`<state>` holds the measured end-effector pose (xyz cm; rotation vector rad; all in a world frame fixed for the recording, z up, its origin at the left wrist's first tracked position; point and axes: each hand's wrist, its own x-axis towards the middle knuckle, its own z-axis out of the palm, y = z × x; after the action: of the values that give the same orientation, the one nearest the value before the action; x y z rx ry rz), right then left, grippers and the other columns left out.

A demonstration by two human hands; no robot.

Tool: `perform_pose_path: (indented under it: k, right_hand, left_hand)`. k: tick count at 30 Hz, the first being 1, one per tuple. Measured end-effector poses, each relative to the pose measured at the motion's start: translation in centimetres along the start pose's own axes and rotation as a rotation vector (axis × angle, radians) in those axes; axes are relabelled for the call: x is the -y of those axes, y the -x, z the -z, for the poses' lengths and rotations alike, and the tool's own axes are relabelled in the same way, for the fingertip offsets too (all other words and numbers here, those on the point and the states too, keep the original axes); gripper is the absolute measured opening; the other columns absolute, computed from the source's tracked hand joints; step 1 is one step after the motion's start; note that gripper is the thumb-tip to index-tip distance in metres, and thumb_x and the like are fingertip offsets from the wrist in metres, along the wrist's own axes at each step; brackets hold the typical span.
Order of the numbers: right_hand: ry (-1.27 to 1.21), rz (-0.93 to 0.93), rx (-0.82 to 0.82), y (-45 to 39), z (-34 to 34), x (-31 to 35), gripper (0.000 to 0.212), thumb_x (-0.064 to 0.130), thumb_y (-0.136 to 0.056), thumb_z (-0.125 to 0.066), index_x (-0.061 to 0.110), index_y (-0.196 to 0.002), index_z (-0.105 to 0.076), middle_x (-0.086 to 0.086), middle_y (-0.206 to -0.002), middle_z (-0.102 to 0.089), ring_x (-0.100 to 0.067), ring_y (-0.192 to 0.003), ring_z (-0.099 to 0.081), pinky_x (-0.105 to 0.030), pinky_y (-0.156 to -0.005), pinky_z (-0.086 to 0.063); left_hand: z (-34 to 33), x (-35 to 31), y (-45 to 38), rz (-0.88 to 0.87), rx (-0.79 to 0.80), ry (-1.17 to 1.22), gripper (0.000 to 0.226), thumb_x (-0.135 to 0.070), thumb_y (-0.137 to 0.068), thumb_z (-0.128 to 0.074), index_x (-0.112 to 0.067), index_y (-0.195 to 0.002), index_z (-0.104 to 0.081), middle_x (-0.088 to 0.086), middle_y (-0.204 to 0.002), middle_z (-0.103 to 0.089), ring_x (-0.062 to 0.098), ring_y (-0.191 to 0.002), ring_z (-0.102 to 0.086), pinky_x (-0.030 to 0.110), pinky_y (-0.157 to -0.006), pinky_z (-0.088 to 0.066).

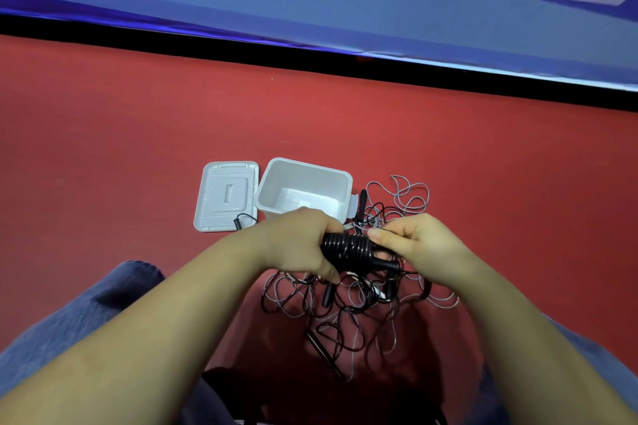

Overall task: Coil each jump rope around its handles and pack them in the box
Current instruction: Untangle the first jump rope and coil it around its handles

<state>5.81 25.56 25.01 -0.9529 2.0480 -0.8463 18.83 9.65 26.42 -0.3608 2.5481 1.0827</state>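
Black jump rope wound tight on its handles, both hands on it

Left hand [303, 245] is wrapped around the coiled black rope bundle [348, 247], right hand [414, 241] pinches the other end with curled fingers, just in front of the open white plastic box [340, 179]. Loose black and grey ropes [352, 307] lie tangled on the red floor [138, 148] underneath, white lid [224, 197] beside the box.

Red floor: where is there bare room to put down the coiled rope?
Bare red floor lies left of the lid and beyond the box up to the black strip. Crowded: the loose ropes beneath both hands and right of the box.
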Motion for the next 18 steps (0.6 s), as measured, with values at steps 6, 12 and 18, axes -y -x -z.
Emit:
perform_pose_path:
  k: [6,12,18]
  right_hand:
    - [-0.117,-0.093,0.091,0.4,0.5,0.4,0.052,0.058,-0.081,-0.055,0.013,-0.055,-0.064,-0.009,-0.056,-0.058,-0.015,-0.045,-0.037,-0.021,-0.044,-0.025]
    - [-0.233,-0.243,0.232,0.5,1.4,0.1,0.042,0.054,-0.066,-0.054,0.014,-0.056,-0.058,0.003,-0.046,-0.057,-0.002,-0.033,-0.04,-0.014,-0.035,-0.023]
    - [-1.07,-0.424,0.359,-0.3,0.4,0.3,0.048,0.048,-0.058,-0.078,0.011,-0.072,-0.052,-0.002,-0.058,-0.042,-0.006,-0.035,-0.039,-0.01,-0.026,-0.022]
  left_hand:
    - [-0.1,-0.6,0.6,-0.12,-0.138,-0.286,0.027,-0.035,-0.075,-0.074,-0.031,-0.098,-0.061,-0.01,-0.085,-0.063,0.014,-0.085,-0.056,0.025,-0.06,-0.029]
    - [-0.9,-0.5,0.9,-0.284,-0.276,-0.335,0.038,-0.033,-0.079,-0.069,-0.032,-0.116,-0.06,-0.008,-0.103,-0.067,0.014,-0.096,-0.058,0.022,-0.065,-0.03]
    - [-0.4,-1.3,0.8,-0.21,-0.303,0.182,0.029,-0.027,-0.067,-0.084,-0.04,-0.077,-0.06,-0.018,-0.063,-0.058,-0.004,-0.062,-0.052,0.015,-0.06,-0.039]
